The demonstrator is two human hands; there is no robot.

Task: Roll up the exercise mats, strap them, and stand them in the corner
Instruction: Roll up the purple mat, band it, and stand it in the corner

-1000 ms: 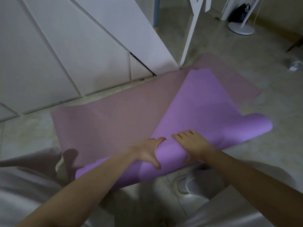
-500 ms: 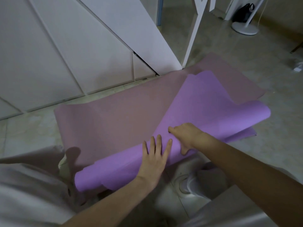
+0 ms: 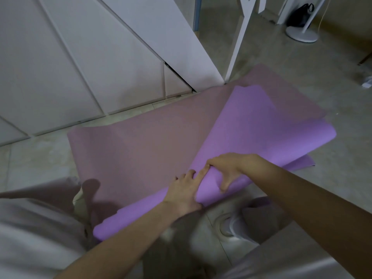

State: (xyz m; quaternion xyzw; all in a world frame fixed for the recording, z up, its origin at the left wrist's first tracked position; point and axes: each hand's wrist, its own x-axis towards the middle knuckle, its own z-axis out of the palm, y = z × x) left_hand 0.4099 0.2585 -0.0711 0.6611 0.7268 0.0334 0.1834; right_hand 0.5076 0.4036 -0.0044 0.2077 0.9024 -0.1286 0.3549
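The mat (image 3: 141, 150) lies on the floor (image 3: 346, 168) along the foot of the cupboard (image 3: 80, 67). Its near edge is turned over into a loose roll (image 3: 124, 220) that runs from near left to far right.

A second ago both hands sat curled over the top of that roll. Half a second ago the left hand (image 3: 184, 192) lay flat on it with fingers spread. Now it has slid to the roll's far side, fingers together and fairly straight, pressing at the seam where the roll meets the flat mat. The right hand (image 3: 229, 168) has closed: its fingers wrap over the top and its thumb hooks down the near side, so it grips the roll.

The roll itself has crept only a little farther. Its right end sits higher and looser than the left, and a flap of mat pokes out beneath it.

This looks like a re-grip to tighten the core and begin another turn. Most of the mat is still flat, so the rolling is at an early stage, with strapping and standing in the corner still to come. The uneven right end may make the roll go cone-shaped unless it is squared up.
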